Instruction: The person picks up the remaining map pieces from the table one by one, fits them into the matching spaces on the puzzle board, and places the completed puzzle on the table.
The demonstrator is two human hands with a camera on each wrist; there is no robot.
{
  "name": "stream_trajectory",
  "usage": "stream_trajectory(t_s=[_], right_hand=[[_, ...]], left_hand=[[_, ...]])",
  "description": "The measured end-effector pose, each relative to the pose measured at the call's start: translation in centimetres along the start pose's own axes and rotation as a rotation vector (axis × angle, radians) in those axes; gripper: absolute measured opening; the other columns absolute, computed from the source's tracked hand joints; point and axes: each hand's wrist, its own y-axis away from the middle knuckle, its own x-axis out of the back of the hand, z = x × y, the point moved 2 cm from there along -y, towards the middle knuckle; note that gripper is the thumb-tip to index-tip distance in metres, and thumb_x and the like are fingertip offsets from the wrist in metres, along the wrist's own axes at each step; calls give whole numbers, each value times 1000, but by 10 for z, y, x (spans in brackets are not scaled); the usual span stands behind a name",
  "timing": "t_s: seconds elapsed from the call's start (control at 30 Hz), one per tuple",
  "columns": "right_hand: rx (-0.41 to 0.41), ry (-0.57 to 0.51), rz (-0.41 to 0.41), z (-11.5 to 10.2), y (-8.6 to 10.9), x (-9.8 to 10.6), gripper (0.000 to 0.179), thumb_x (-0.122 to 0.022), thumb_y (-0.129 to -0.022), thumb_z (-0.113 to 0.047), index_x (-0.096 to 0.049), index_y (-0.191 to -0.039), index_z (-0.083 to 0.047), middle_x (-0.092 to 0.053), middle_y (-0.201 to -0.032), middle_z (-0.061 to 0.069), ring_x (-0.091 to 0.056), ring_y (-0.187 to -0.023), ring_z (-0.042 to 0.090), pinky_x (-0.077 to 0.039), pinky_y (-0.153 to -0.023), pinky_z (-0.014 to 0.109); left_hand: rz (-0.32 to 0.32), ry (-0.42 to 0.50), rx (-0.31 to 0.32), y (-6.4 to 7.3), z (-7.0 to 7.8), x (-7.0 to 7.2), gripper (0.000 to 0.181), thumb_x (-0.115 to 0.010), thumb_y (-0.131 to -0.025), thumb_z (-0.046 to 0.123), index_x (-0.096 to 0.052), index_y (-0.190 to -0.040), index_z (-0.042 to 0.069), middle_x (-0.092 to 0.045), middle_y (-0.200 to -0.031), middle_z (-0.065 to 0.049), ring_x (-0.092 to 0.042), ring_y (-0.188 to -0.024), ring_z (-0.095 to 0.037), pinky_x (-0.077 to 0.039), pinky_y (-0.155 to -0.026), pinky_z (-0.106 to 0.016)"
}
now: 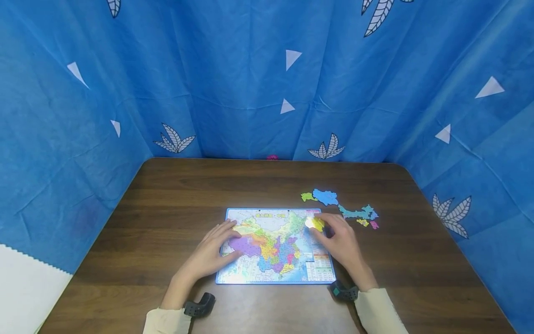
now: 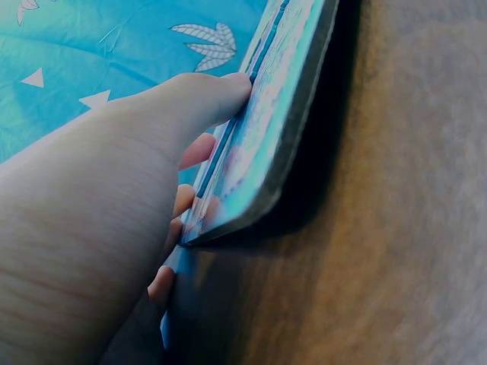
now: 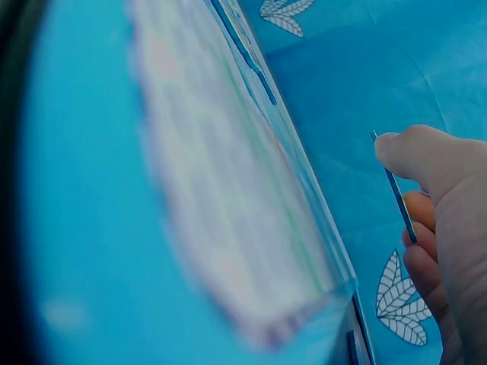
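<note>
A map jigsaw puzzle board (image 1: 246,277) with a blue rim lies on the table, printed with coloured regions. Over its left side rests my left hand (image 1: 210,253), fingers spread and relaxed; in the left wrist view the thumb lies on the board (image 2: 274,129). My right hand (image 1: 341,237) pinches a yellow puzzle piece (image 1: 319,224) between thumb and fingers, above the board's upper right part. Seen edge-on in the right wrist view, the piece (image 3: 397,194) is thin and held apart from the board.
Beyond the board's upper right corner lie loose puzzle pieces: a lime green one (image 1: 307,196), a blue one (image 1: 325,196), a long teal one (image 1: 352,214), a small yellow one (image 1: 362,222) and a magenta one (image 1: 374,225). A blue curtain (image 1: 250,120) surrounds the brown wooden table (image 1: 167,204).
</note>
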Motion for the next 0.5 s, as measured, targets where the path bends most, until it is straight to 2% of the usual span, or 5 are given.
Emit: stream_trajectory(t_s=[0.23,0.5], right_hand=[[10,4,3,-1,1,-3,44,-91,-79,-18,-75,-119,-10,-75,-117,2,-67,-107,17,-60,-86,30],[14,12,-1,0,2,-4,44,-91,-79,-18,-75,-119,-10,-75,-116,3,-66,-105,17,-60,-84,28]], left_hand=[[2,-4,-10,-1,2,1,40,-78,-91,39,-67,-125,20,-45,-161,-10,-32,-153,-38,-22,-124,-61],[-4,-6,0,0,2,1,42,-78,-91,39,-68,-126,20,-45,-162,-9,-32,-154,-37,-23,-124,-60]])
